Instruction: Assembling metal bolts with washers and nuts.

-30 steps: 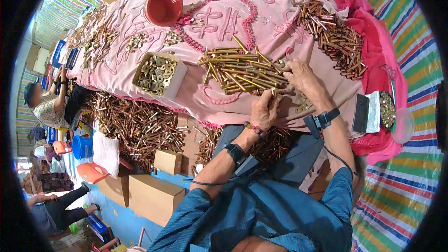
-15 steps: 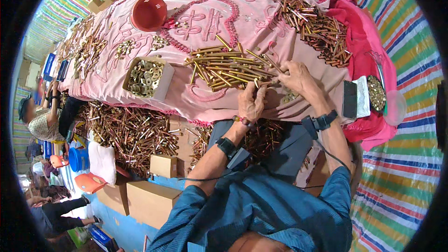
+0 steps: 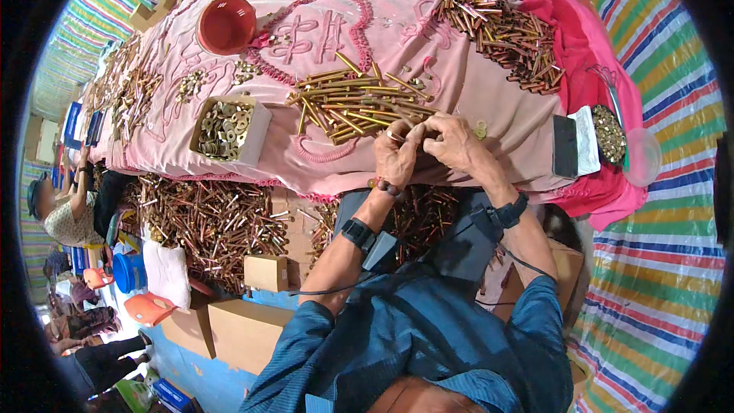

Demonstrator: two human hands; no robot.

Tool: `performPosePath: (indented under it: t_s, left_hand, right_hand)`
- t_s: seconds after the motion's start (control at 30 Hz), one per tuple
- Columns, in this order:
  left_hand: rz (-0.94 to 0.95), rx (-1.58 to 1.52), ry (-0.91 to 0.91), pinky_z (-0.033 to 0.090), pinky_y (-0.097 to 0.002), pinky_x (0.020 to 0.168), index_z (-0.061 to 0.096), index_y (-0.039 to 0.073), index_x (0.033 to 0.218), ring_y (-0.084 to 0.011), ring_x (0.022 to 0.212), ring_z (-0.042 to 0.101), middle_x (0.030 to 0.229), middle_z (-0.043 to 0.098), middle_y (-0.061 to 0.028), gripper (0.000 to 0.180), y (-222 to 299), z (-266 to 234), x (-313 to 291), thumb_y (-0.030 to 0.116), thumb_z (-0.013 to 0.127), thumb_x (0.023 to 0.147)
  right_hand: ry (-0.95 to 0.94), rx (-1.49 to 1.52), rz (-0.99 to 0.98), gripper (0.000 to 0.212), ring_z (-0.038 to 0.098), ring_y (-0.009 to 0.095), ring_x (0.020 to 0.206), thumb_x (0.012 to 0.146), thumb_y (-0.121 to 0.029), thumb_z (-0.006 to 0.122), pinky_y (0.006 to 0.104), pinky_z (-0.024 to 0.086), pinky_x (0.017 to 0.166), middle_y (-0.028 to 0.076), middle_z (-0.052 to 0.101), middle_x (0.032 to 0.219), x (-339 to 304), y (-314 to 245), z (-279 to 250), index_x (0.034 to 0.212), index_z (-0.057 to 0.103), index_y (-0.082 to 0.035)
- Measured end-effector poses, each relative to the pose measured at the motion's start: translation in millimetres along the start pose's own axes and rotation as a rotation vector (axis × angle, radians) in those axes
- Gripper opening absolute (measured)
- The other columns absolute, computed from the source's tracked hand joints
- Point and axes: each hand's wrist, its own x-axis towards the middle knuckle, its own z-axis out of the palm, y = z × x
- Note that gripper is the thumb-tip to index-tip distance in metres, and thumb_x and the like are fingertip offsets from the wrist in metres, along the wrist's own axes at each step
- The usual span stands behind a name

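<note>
My left hand (image 3: 397, 151) is closed in a pinch at the front edge of a pile of long brass-coloured bolts (image 3: 348, 102). A pale ring shape shows at its fingers, but I cannot tell whether it is a washer. My right hand (image 3: 457, 145) is closed too, its fingertips meeting those of the left hand. What the two hands pinch between them is hidden by the fingers. Left of the pile stands an open carton (image 3: 252, 139) of flat metal washers (image 3: 224, 128). A few small yellowish rings (image 3: 480, 130) lie beside my right hand on the pink cloth (image 3: 520, 126).
A red-brown bucket (image 3: 226, 24) stands at the back left. More bolts (image 3: 508, 34) are heaped at the far right, and a large heap (image 3: 206, 222) lies below the table edge. A dark phone-like slab (image 3: 565, 145) rests at the right. Another person (image 3: 73, 210) works at the left.
My right hand has come left and down to meet my left hand. The bolt that stuck out from it no longer shows clearly. The whole view has shifted slightly.
</note>
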Motion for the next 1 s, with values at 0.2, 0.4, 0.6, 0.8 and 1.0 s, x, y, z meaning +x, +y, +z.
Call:
performPosePath:
  t_s: [0.2, 0.4, 0.6, 0.8, 1.0]
  left_hand:
    - [-0.001, 0.003, -0.019, 0.049, -0.0314, 0.062, 0.068, 0.002, 0.099, -0.0144, 0.069, 0.063, 0.079, 0.07, -0.0064, 0.014, -2, 1, -4, 0.016, 0.065, 0.102]
    - [0.412, 0.358, -0.084, 0.051, -0.0374, 0.065, 0.067, 0.004, 0.102, -0.0293, 0.073, 0.067, 0.082, 0.066, -0.0132, 0.01, -9, 7, 2, 0.013, 0.069, 0.097]
    - [0.37, 0.377, -0.088, 0.055, -0.0366, 0.068, 0.074, 0.006, 0.113, -0.027, 0.074, 0.071, 0.086, 0.072, -0.0136, 0.018, -21, 3, 2, 0.011, 0.069, 0.096]
    - [0.35, 0.31, -0.095, 0.057, -0.0414, 0.076, 0.075, 0.006, 0.109, -0.0355, 0.087, 0.073, 0.095, 0.074, -0.0173, 0.018, -22, 7, 4, 0.011, 0.074, 0.092]
    - [0.353, 0.334, -0.099, 0.057, -0.0329, 0.07, 0.076, 0.006, 0.111, -0.0189, 0.078, 0.073, 0.089, 0.077, -0.0125, 0.019, -21, 1, 5, 0.013, 0.074, 0.094]
  right_hand:
    - [-0.002, 0.119, 0.506, 0.023, 0.074, 0.028, 0.086, 0.09, -0.014, 0.063, 0.0384, 0.057, 0.078, 0.017, 0.076, 0.092, 3, 0, -41, 0.107, 0.076, -0.005]
    - [0.166, -0.008, 0.468, 0.023, 0.073, 0.021, 0.082, 0.094, -0.018, 0.064, 0.0354, 0.057, 0.075, 0.016, 0.077, 0.092, -18, 50, -63, 0.108, 0.076, -0.004]
    - [0.119, -0.162, 0.669, 0.026, 0.074, 0.027, 0.092, 0.094, -0.021, 0.067, 0.0362, 0.057, 0.083, 0.016, 0.077, 0.099, -22, 0, -87, 0.111, 0.075, -0.005]
    - [0.076, -0.229, 0.37, 0.03, 0.071, 0.034, 0.097, 0.091, -0.027, 0.072, 0.0402, 0.055, 0.087, 0.017, 0.075, 0.101, -31, 51, -50, 0.112, 0.076, -0.006]
    - [0.048, -0.158, 0.253, 0.021, 0.072, 0.032, 0.086, 0.085, -0.02, 0.079, 0.04, 0.056, 0.081, 0.017, 0.074, 0.094, -21, 57, -41, 0.1, 0.076, -0.005]
